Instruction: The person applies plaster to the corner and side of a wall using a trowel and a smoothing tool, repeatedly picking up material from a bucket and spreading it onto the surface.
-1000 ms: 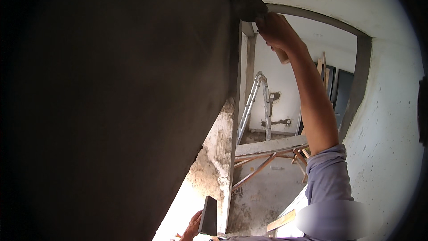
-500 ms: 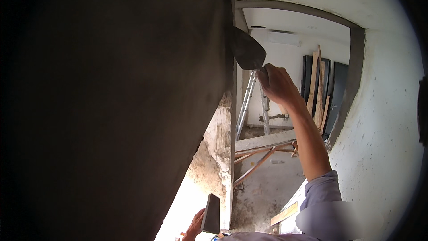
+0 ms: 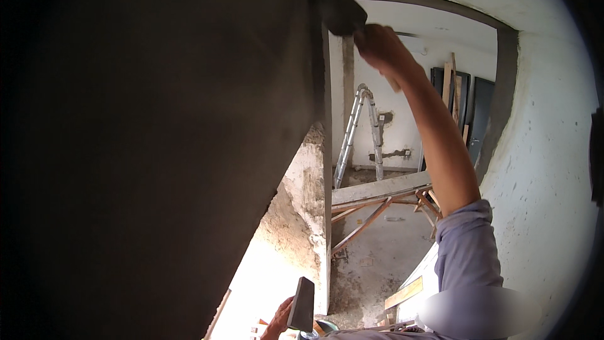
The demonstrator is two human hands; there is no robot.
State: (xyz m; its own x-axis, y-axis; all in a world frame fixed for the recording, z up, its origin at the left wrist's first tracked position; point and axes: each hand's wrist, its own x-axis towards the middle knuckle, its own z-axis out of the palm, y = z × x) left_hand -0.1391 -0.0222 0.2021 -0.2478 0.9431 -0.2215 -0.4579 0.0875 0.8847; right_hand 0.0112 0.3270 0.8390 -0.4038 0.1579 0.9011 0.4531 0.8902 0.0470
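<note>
My right hand [image 3: 382, 50] is raised high, closed round the handle of a trowel [image 3: 343, 14]. The trowel's dark blade lies against the upper edge of a large dark grey plastered wall [image 3: 157, 151], where the wall meets the opening. Part of the handle sticks out below my fist. Low down, my left hand [image 3: 278, 321] is closed on a plastering float [image 3: 302, 304], a flat dark rectangular board held upright on its edge. The float's handle and some of my fingers are hidden behind it.
Through the opening stand an aluminium stepladder [image 3: 360, 129], a long plank [image 3: 377, 190] on wooden trestles, and timber strips [image 3: 448, 88] leaning by dark door panels [image 3: 481, 116]. A white stained wall [image 3: 541, 170] rises at my right. A wooden offcut [image 3: 403, 293] lies low.
My right hand has moved up with the trowel, along the plastered edge. My left hand and the float have hardly moved. The view has shifted slightly, showing more of the stepladder.
</note>
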